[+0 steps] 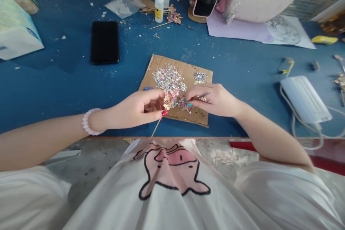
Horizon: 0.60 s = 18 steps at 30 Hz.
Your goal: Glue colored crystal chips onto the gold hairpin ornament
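My left hand [137,107] pinches a small glittery ornament [169,100] mounted on a thin stick [155,129] that slants down toward my chest. My right hand [215,99] holds thin metal tweezers [201,96] whose tip meets the ornament. Both hands hover over a brown cardboard sheet [199,115] on the blue table. A heap of silvery rhinestones [168,78] lies on the cardboard just beyond my fingers, with a smaller pile [200,76] to its right.
A black phone [105,41] lies at the back left. Two glue bottles [159,1] stand at the back beside finished ornaments on sticks [172,15]. A white face mask [304,99] lies right. A tissue pack [16,30] sits far left, and papers [242,28] at the back right.
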Each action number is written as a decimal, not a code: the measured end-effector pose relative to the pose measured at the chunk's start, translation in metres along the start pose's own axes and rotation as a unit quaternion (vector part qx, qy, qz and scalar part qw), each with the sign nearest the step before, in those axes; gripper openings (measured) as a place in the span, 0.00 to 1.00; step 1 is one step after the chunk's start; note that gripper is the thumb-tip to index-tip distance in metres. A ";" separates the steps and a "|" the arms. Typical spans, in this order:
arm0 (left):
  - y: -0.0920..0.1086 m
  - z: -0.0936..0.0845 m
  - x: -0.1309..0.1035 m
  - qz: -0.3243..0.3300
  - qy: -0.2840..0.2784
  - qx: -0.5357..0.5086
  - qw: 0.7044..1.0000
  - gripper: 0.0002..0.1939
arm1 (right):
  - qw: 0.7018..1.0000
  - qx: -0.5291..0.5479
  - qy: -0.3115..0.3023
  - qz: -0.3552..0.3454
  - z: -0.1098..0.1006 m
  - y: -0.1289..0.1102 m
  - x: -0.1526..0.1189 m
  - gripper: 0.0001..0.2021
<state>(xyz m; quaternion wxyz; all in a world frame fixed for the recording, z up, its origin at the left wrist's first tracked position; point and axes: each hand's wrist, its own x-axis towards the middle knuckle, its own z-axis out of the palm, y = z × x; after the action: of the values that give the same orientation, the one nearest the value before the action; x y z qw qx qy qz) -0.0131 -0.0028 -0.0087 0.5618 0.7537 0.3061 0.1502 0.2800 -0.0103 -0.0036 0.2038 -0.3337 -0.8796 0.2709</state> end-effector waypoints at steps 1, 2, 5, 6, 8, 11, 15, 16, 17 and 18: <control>0.000 0.000 0.000 0.001 0.000 0.000 1.000 0.14 | 1.000 0.001 -0.002 0.005 0.000 0.000 0.000 0.10; 0.000 0.000 0.000 0.002 0.000 0.000 1.000 0.14 | 1.000 0.002 -0.003 0.008 0.000 0.000 0.000 0.10; 0.000 0.000 -0.001 0.003 -0.001 -0.002 1.000 0.13 | 1.000 0.002 -0.002 0.006 0.000 -0.001 0.000 0.10; 0.000 0.000 0.000 0.002 -0.001 -0.003 1.000 0.13 | 1.000 0.002 -0.001 0.004 0.000 -0.001 0.000 0.10; 0.001 0.000 0.000 0.001 -0.001 -0.003 1.000 0.13 | 1.000 0.000 0.002 -0.001 0.000 -0.001 0.000 0.10; 0.001 0.001 0.000 -0.001 -0.001 -0.002 1.000 0.14 | 1.000 -0.001 0.008 -0.014 -0.001 0.000 0.000 0.09; 0.002 0.001 0.000 -0.005 -0.002 -0.003 1.000 0.14 | 1.000 0.008 0.012 -0.018 -0.002 0.000 -0.002 0.09; 0.002 0.001 0.000 -0.005 -0.002 -0.004 1.000 0.14 | 1.000 0.013 0.008 -0.018 -0.003 0.000 -0.003 0.10; 0.002 0.000 0.000 -0.005 -0.003 -0.005 1.000 0.13 | 1.000 0.019 0.000 -0.019 -0.003 0.000 -0.003 0.10; 0.003 0.000 0.000 -0.004 -0.004 -0.006 1.000 0.12 | 0.999 0.026 -0.009 -0.023 -0.003 0.000 -0.003 0.10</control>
<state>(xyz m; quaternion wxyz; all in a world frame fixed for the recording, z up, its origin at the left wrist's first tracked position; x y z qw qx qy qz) -0.0122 -0.0036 -0.0061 0.5680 0.7497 0.3064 0.1465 0.2837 -0.0118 -0.0016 0.2106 -0.3051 -0.8817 0.2918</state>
